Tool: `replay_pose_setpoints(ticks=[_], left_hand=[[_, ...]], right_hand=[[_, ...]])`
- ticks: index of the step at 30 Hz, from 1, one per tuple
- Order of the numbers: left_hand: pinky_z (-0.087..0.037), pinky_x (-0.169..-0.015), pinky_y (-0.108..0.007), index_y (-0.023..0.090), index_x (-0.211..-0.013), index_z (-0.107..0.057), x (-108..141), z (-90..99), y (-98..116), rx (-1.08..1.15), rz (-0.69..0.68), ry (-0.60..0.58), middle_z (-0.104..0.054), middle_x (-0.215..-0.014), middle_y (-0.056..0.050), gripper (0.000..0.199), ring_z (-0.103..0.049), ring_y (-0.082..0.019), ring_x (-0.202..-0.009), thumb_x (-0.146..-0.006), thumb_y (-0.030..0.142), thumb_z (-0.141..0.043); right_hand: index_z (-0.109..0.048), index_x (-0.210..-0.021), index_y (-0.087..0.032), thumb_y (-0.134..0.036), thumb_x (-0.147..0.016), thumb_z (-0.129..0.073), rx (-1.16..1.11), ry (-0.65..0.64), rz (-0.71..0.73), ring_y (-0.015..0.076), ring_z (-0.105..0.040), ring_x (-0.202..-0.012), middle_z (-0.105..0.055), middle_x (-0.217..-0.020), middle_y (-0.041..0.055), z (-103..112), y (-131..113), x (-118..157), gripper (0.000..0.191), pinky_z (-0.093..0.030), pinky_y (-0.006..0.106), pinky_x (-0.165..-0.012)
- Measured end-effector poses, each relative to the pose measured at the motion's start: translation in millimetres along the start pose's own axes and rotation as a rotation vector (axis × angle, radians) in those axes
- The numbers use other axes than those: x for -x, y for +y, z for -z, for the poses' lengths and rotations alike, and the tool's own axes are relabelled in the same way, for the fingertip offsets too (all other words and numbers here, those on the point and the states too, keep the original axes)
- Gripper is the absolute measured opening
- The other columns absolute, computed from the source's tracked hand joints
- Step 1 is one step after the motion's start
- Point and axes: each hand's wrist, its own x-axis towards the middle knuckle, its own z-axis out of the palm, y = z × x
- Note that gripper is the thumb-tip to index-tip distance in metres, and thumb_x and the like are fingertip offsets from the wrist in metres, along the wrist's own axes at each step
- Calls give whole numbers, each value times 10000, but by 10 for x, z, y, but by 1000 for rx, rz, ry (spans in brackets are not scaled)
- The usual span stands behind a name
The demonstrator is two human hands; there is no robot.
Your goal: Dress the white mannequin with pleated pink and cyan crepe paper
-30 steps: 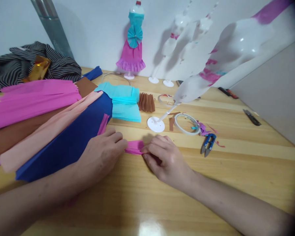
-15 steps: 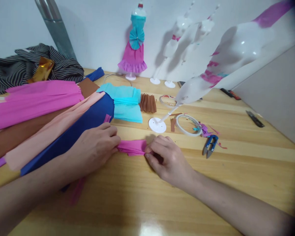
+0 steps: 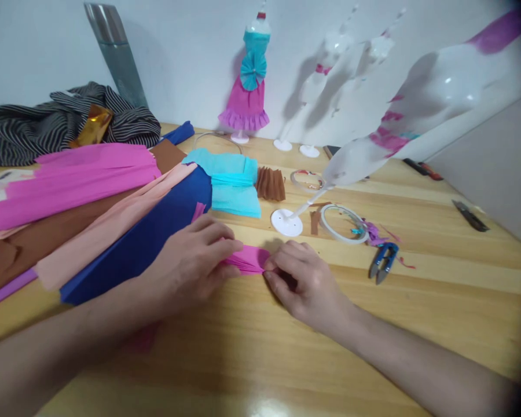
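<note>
A pink strip of crepe paper (image 3: 252, 259), folded into layered pleats, lies between my hands low over the wooden table. My right hand (image 3: 301, 279) pinches its right end between thumb and fingertips. On the left end, my left hand (image 3: 200, 255) has its fingers above and its thumb at the near edge, closed on the pleats. Part of the strip is hidden under the left hand and wrist. Just beyond the right hand, a large white mannequin (image 3: 429, 87) leans on its round base, with pink scraps around its waist.
Blue thread snips (image 3: 384, 262) and a tape roll (image 3: 344, 223) lie to the right, a box cutter (image 3: 469, 215) farther off. At left are layered pink, brown, peach and navy paper sheets (image 3: 143, 249). Behind are turquoise paper (image 3: 234, 200), brown pleated paper (image 3: 271, 184) and a dressed mannequin (image 3: 245, 98).
My left hand has slid right along the pink strip toward my right hand, so less paper shows between them. The right hand keeps its pinch. The whole view has shifted slightly.
</note>
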Motion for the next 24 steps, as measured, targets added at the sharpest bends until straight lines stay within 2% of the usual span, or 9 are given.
replay_pose_setpoints(ticks=[2,4,9,12,20,24], left_hand=[[-457,-836,-381,145,-972,-640,-25,-75,54,18,4,-73,-631,-967,-76,223,-496,-230,-938,-824,313,-631],[-449,-840,-406,144,-893,-641,-53,-143,78,6,29,-117,-615,-946,-74,208,-481,-245,-943,-778,314,-674],[-434,-788,-356,157,-761,-620,-86,-246,18,1,59,-72,-578,-850,-45,59,-464,-211,-888,-798,203,-625],[-424,-753,-327,154,-715,-596,-78,-260,-24,9,45,-57,-573,-831,-39,94,-464,-198,-870,-807,165,-608],[-411,-699,-308,153,-671,-579,-95,-263,-13,-33,44,-119,-579,-731,-19,146,-471,-183,-799,-814,155,-612],[-405,-687,-300,150,-668,-590,-100,-254,2,-13,55,-146,-593,-715,-16,160,-478,-177,-783,-827,158,-608]], right_hand=[[-543,-734,-179,-105,-836,-485,13,-1,4,175,-484,-691,-556,-694,33,3,-8,-1,139,-320,305,-636],[-542,-718,-177,-115,-840,-485,27,-2,8,174,-470,-681,-545,-678,32,4,-12,0,149,-318,305,-634],[-552,-714,-170,-117,-844,-483,45,3,10,173,-459,-678,-536,-664,30,2,-12,2,157,-309,304,-632],[-545,-711,-171,-109,-839,-483,46,6,17,169,-453,-672,-536,-667,28,-1,-11,0,155,-303,302,-631],[-523,-702,-180,-90,-818,-487,50,6,22,168,-448,-677,-537,-669,23,-5,-8,-1,152,-300,301,-633],[-553,-735,-173,-130,-778,-524,47,-15,24,185,-465,-714,-542,-707,36,29,-37,-7,67,-301,315,-633]])
